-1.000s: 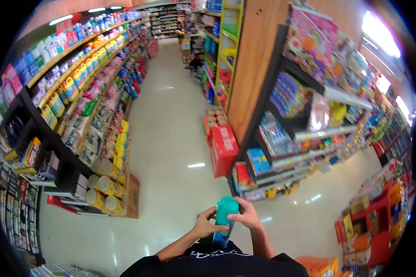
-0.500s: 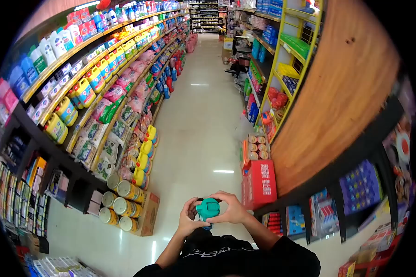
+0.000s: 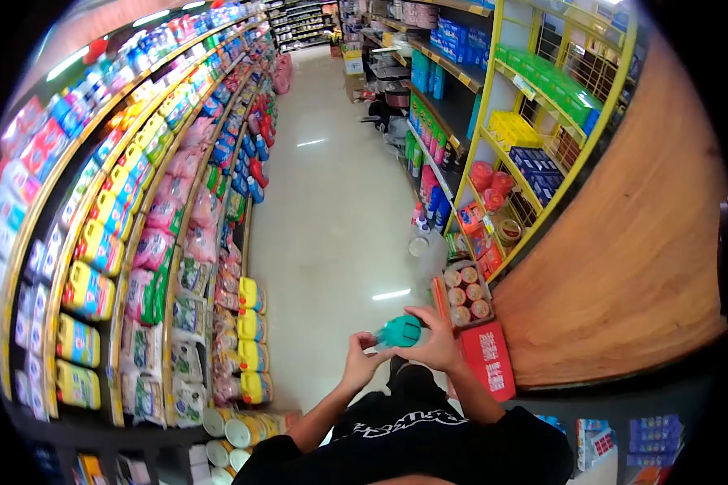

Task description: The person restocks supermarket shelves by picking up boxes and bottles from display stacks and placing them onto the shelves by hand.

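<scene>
In front of my chest I hold a teal-lidded bottle (image 3: 399, 331), seen from above and tilted, with the rounded lid uppermost. My left hand (image 3: 366, 356) is closed on its left side, near a pale, see-through part below the lid. My right hand (image 3: 435, 344) wraps the right side, its fingers behind the lid and its thumb in front. Most of the bottle's body is hidden under the lid and my hands.
Shelves of yellow jugs (image 3: 89, 289) and pink bags line the left. On the right stand a yellow wire rack (image 3: 534, 222), a red box (image 3: 488, 360), a carton of round-lidded jars (image 3: 467, 293) and a wooden panel (image 3: 615, 267). The tiled aisle floor (image 3: 323, 194) runs ahead between them.
My view has turned to the right and come closer to the yellow rack. The bottle has tilted in my hands and sits further right and higher in view. Both hands still hold it.
</scene>
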`<state>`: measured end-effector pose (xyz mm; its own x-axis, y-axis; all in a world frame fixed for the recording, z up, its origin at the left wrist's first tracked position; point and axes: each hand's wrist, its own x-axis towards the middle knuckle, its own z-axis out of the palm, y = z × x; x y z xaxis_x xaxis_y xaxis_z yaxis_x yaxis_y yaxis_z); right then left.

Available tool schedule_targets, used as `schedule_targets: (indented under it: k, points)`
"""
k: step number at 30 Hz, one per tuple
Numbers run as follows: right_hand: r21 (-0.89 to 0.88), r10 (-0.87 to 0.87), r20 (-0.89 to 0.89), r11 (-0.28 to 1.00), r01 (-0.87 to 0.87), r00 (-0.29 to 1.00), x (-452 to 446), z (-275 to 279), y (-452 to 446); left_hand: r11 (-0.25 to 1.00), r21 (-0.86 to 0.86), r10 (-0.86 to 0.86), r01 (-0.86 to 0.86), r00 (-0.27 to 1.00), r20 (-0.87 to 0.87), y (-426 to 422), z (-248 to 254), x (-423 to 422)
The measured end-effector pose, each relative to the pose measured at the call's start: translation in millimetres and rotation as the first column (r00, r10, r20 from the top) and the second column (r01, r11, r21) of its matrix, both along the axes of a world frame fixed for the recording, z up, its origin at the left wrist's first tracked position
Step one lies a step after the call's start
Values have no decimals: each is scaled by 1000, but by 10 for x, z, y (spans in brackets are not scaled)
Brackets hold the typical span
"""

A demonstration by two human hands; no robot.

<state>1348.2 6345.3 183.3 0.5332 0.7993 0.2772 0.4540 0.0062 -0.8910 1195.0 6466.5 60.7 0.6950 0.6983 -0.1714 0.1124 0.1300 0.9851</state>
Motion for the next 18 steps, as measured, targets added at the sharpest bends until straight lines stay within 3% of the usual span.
schedule_targets:
  k: [5,8,10,13,14,18]
  points:
    - [-71,-157,-148,986,148,976,943,-423,834,989,64,-116,135,964,-237,916,-146,1035]
    - [-132,-186,-133,977,168,973,1600,-461,1471,953,-230,-254,197,932,-257,1480,-249,1685]
    - [-71,-195,-25,979,192,981,2017,-412,2023,847,-441,-404,298,900,-167,1939,-146,2075]
    - [-101,-136,80,984,144,987,2501,-284,2662,874,-341,-397,345,913,-94,2568,113,2560]
    - [-93,-128,87,986,136,988,2660,-255,2889,899,-265,-396,349,906,-149,2808,54,2719]
    - [-120,-89,81,988,98,993,3225,-85,3682,925,-315,-249,214,966,-74,3588,111,3270]
